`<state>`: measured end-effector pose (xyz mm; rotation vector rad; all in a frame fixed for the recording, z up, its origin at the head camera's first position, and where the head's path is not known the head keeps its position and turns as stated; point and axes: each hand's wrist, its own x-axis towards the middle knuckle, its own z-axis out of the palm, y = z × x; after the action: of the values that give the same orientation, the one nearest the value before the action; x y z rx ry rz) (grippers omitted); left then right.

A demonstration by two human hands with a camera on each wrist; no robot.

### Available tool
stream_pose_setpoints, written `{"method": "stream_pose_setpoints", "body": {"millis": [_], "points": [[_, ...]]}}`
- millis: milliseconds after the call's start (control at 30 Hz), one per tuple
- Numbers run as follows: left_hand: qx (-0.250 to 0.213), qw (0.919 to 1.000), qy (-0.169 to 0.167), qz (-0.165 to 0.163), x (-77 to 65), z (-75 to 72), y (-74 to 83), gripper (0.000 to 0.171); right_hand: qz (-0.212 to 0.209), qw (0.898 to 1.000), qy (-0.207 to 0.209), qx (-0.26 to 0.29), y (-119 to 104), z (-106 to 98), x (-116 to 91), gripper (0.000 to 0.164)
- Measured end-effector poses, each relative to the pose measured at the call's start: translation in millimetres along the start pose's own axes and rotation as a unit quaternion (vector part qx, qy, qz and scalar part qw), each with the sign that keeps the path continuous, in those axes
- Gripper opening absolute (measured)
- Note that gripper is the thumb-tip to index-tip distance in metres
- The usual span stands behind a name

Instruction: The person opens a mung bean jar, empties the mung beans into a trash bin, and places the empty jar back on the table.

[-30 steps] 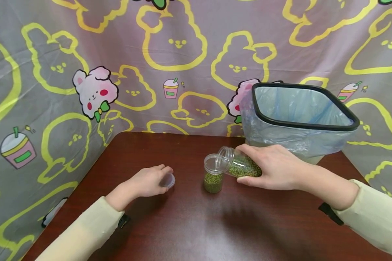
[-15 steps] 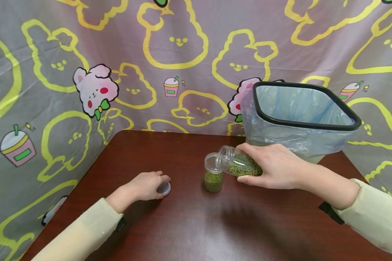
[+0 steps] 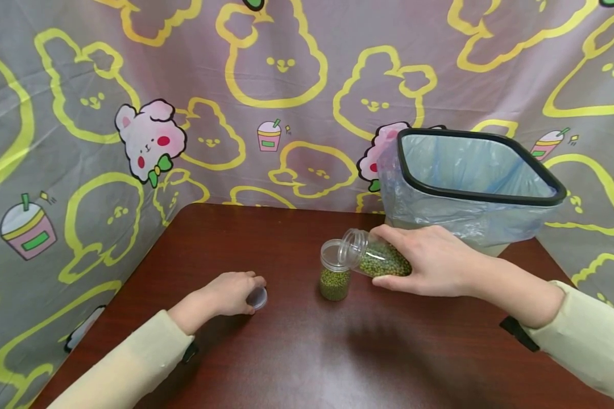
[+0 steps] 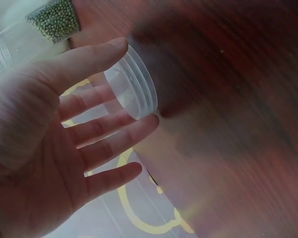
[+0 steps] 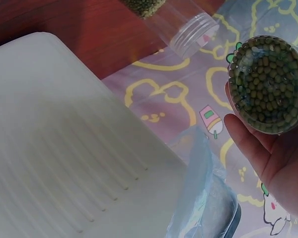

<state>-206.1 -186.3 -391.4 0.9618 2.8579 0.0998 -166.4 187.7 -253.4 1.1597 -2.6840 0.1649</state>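
Observation:
In the head view, my right hand (image 3: 430, 261) grips a clear jar (image 3: 384, 260) partly filled with green mung beans. That jar is tipped to the left, its open mouth at the rim of a second clear jar (image 3: 334, 284). The second jar stands upright on the table, lidless, with mung beans in its lower part. To the left, low over the table, my left hand (image 3: 230, 292) pinches a clear screw lid (image 4: 139, 87) between thumb and fingers. The right wrist view looks at the held jar's bean-covered base (image 5: 268, 84).
A waste bin (image 5: 64, 139) lined with a bluish plastic bag (image 3: 465, 218) and topped by a black rim stands at the back right, just behind my right hand. Patterned cloth (image 3: 297, 68) hangs around the dark wooden table (image 3: 307, 352).
My left hand has moved slightly left and down with the lid, then stays nearly still. The right hand and both jars hold about the same position.

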Motion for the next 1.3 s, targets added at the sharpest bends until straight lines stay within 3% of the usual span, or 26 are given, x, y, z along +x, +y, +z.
{"method": "stream_pose_setpoints", "body": {"millis": [167, 333, 533, 700, 867, 1133, 1300], "points": [[0.006, 1.0000, -0.001, -0.002, 0.3, -0.5, -0.2, 0.048, -0.002, 1.000, 0.005, -0.003, 0.2, -0.7, -0.4, 0.060], [0.001, 0.9995, -0.023, -0.020, 2.1, -3.5, 1.4, 0.052, 0.006, 1.000, 0.009, -0.005, 0.5, -2.7, -1.2, 0.058], [-0.006, 0.9997, -0.017, -0.015, 6.7, -18.6, 3.6, 0.049, 0.013, 1.000, 0.014, -0.011, 1.6, -9.7, -2.3, 0.057], [0.003, 0.9989, 0.047, 0.003, 14.6, -46.2, 11.8, 0.055, 0.028, 0.999, 0.024, -0.018, 2.2, -18.5, -5.3, 0.060], [0.017, 0.9891, 0.140, 0.043, 27.6, -75.6, 23.7, 0.055, 0.036, 0.997, 0.054, -0.027, 5.3, -30.8, -12.4, 0.062], [0.011, 0.9561, 0.266, 0.123, 53.7, -106.8, 44.3, 0.056, 0.086, 0.992, 0.086, -0.037, 13.6, -60.3, -22.4, 0.061], [0.005, 0.9362, 0.308, 0.169, 72.9, -123.2, 57.8, 0.059, 0.123, 0.987, 0.091, -0.051, 24.7, -82.8, -28.4, 0.059]]}}
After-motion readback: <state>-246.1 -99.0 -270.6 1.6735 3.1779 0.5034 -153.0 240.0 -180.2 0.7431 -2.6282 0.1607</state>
